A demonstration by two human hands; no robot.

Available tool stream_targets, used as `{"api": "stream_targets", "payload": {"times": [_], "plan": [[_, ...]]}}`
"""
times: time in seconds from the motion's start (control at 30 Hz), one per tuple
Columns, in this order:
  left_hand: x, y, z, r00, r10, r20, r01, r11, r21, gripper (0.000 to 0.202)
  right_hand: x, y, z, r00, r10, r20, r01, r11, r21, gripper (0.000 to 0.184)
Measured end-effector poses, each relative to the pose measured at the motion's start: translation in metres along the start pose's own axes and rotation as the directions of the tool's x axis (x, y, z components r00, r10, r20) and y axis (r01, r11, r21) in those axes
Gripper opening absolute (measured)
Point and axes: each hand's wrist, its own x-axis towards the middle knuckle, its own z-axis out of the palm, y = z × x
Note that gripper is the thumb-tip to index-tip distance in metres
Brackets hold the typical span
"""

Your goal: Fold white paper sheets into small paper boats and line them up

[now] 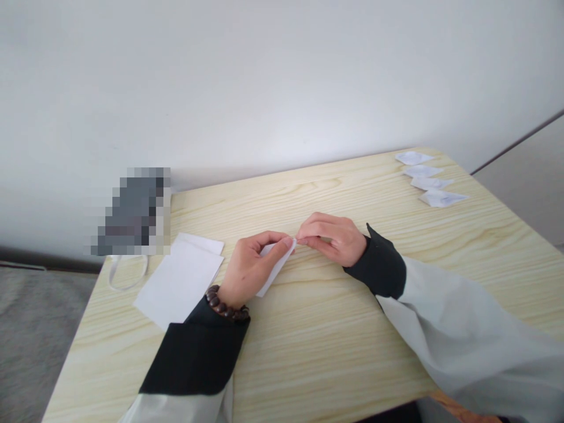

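A small folded piece of white paper (pixel 276 269) lies between both hands near the middle of the light wooden table (pixel 335 346). My left hand (pixel 251 264), with a dark bead bracelet at the wrist, pinches the paper's upper part between thumb and forefinger. My right hand (pixel 332 237) pinches the paper's pointed tip just to the right, its fingertips touching those of the left hand. Most of the paper is hidden under my left hand.
A stack of flat white sheets (pixel 178 279) lies left of my left hand. Several folded white paper pieces (pixel 429 179) sit in a row at the table's far right corner. A white loop of cord (pixel 127 276) and a blurred dark object (pixel 132 211) are at the left edge, by the wall.
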Motion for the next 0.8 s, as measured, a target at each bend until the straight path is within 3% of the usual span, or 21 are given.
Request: {"api": "stream_targets", "payload": {"times": [0.4, 0.6, 0.8], "plan": [[0.0008, 0.0020, -0.0001, 0.999, 0.028, -0.021, -0.026, 0.995, 0.097, 0.028, -0.0006, -0.0001, 0.0005, 1.000, -0.018, 0.024, 0.017, 1.000, 0.005, 0.009], [0.0006, -0.0031, 0.0041, 0.997, 0.072, -0.041, -0.064, 0.986, 0.155, 0.024, -0.0015, -0.0063, 0.0012, 0.971, 0.228, 0.069, -0.231, 0.972, 0.043, 0.008], [0.0002, -0.0042, 0.0080, 0.996, 0.079, -0.032, -0.073, 0.983, 0.171, 0.024, -0.0029, -0.0044, 0.0006, 0.956, 0.250, 0.154, -0.254, 0.967, 0.007, 0.012]]}}
